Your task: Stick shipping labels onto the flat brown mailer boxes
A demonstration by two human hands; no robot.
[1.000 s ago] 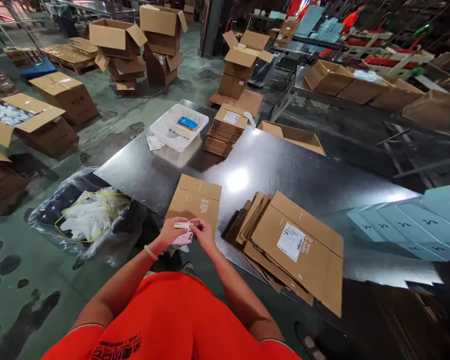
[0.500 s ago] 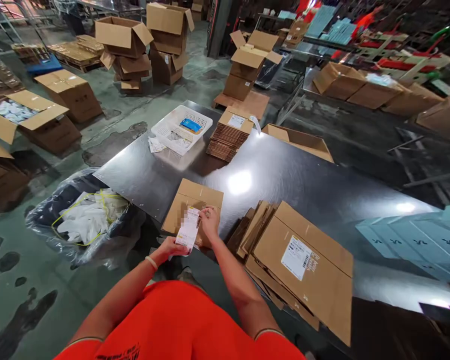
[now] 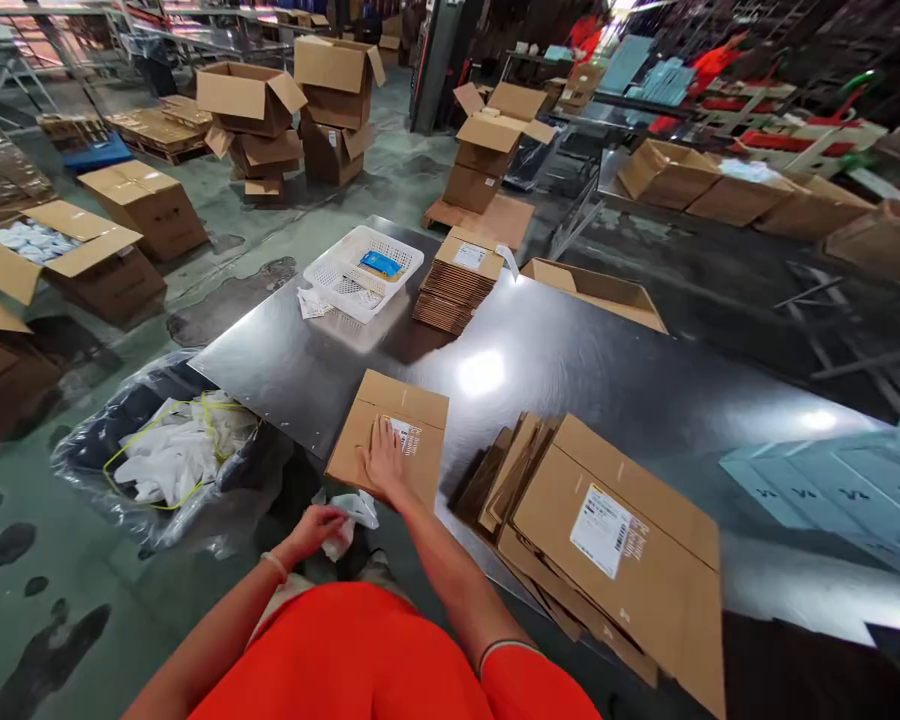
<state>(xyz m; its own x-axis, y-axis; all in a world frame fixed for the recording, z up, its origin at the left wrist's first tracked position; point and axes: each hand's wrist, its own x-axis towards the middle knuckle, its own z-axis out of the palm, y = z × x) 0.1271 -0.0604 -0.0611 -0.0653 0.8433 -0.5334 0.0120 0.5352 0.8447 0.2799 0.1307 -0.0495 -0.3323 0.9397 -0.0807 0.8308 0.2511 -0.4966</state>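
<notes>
My right hand (image 3: 384, 455) lies flat with fingers stretched over a shipping label (image 3: 403, 430) on a folded cardboard box (image 3: 412, 395). The hand covers much of that label. Off the table's front edge, my left hand (image 3: 321, 527) pinches a crumpled, whitish label backing sheet (image 3: 356, 510). To the right of the box under my hand leans a pile of flattened cardboard boxes (image 3: 667, 520); the top one bears a white label (image 3: 600, 530).
The metal table (image 3: 570, 350) carries a white plastic basket (image 3: 322, 275), a stack of flat cartons (image 3: 450, 300) and light-blue boxes (image 3: 817, 490). A lined bin (image 3: 75, 460) of white waste stands left of the table. Open cartons (image 3: 240, 95) stand on the floor behind.
The label has gone from between my hands onto the folded box. My right hand now presses flat over it. My left hand has moved left and down, holding the crumpled backing.
</notes>
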